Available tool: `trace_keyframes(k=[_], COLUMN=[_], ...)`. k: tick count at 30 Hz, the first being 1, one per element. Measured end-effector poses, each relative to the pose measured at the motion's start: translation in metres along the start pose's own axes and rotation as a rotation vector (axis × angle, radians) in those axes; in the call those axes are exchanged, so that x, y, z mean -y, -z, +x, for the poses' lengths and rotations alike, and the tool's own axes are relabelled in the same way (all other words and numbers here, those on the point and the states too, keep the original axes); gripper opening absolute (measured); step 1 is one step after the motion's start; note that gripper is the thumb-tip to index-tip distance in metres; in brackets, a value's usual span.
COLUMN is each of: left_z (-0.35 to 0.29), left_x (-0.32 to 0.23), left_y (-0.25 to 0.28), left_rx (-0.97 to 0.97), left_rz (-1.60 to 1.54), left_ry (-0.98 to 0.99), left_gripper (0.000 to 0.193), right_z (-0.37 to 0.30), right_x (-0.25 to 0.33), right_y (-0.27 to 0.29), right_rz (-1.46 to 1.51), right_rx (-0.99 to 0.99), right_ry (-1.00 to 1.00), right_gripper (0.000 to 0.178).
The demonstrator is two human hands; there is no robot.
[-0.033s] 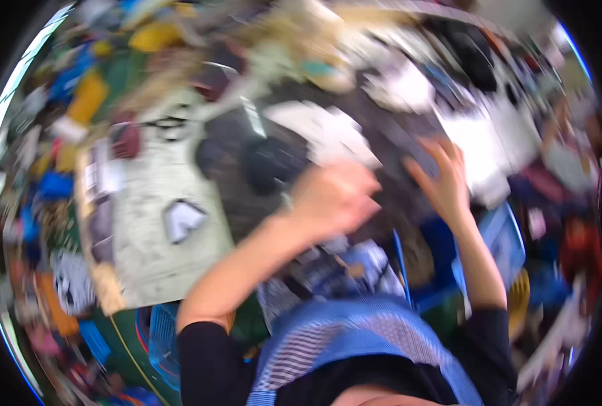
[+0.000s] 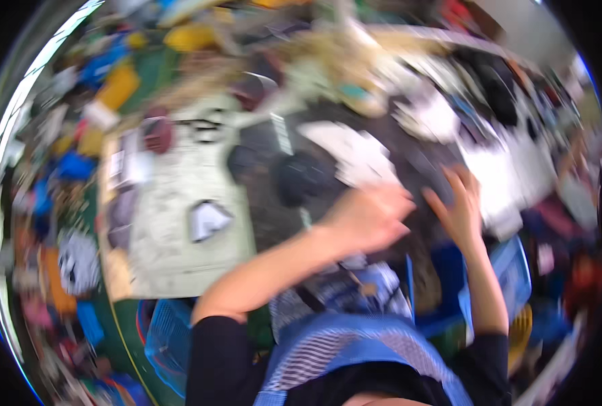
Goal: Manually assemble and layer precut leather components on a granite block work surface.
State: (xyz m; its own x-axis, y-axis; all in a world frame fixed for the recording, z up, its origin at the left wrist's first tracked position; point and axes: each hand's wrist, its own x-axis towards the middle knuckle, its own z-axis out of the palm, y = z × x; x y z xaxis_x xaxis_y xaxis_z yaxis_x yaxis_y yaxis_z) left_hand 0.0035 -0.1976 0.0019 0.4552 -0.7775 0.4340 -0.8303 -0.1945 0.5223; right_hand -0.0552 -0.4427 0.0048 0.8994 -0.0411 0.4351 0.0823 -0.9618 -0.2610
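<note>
The picture is blurred by motion. My left hand (image 2: pixel 374 215) has its fingers curled in over the dark grey work surface (image 2: pixel 263 216), just below a pile of pale, flat, jagged-edged pieces (image 2: pixel 355 157). Whatever it may hold is hidden. My right hand (image 2: pixel 462 204) hovers further right with thumb and fingers spread, nothing seen between them. Left of the pale pieces sits a round black object (image 2: pixel 299 179). Another whitish heap (image 2: pixel 431 116) lies beyond my right hand.
A pale board (image 2: pixel 179 264) on the left bears a small white piece with a dark edge (image 2: pixel 209 220) and a black item like scissors (image 2: pixel 209 127). Blue baskets (image 2: pixel 169 338) stand below the table's edge, one (image 2: pixel 514 271) by my right forearm. Dark red rolls (image 2: pixel 157 132) lie farther off.
The whole scene has shifted right and slightly down in the picture. Both hands keep much the same pose and place relative to the table.
</note>
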Motion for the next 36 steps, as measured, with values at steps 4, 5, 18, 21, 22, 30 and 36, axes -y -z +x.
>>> trace_keyframes(k=[4, 5, 18, 21, 22, 30, 36], left_z=[0.032, 0.037, -0.011, -0.08, -0.099, -0.147, -0.147], left_x=[0.015, 0.015, -0.06, -0.097, -0.102, -0.103, -0.074], left_y=[-0.06, -0.058, 0.019, 0.037, 0.036, 0.041, 0.027], left_rx=[-0.044, 0.022, -0.125, -0.036, -0.005, -0.339, -0.335], left_rz=[-0.019, -0.04, -0.425, -0.541, -0.629, -0.817, -0.744], left_ry=[0.043, 0.083, 0.381, 0.637, 0.739, 1.074, 1.15], left_gripper=[0.099, 0.109, 0.02, 0.015, 0.015, 0.023, 0.032], right_z=[-0.01, -0.008, -0.043, -0.061, -0.08, -0.042, -0.018], right_x=[0.003, 0.01, 0.056, 0.076, 0.073, 0.118, 0.126], right_y=[-0.016, -0.01, 0.05, 0.053, 0.041, 0.021, -0.019], right_rz=[0.194, 0.294, 1.137, 1.155, 1.23, 1.19, 0.749], right_rx=[0.003, -0.003, 0.322, 0.853, 0.933, 1.109, 0.863], right_ry=[0.019, 0.05, -0.378, -0.546, -0.512, -0.287, -0.048], right_gripper=[0.036, 0.026, 0.023, 0.012, 0.011, 0.026, 0.034])
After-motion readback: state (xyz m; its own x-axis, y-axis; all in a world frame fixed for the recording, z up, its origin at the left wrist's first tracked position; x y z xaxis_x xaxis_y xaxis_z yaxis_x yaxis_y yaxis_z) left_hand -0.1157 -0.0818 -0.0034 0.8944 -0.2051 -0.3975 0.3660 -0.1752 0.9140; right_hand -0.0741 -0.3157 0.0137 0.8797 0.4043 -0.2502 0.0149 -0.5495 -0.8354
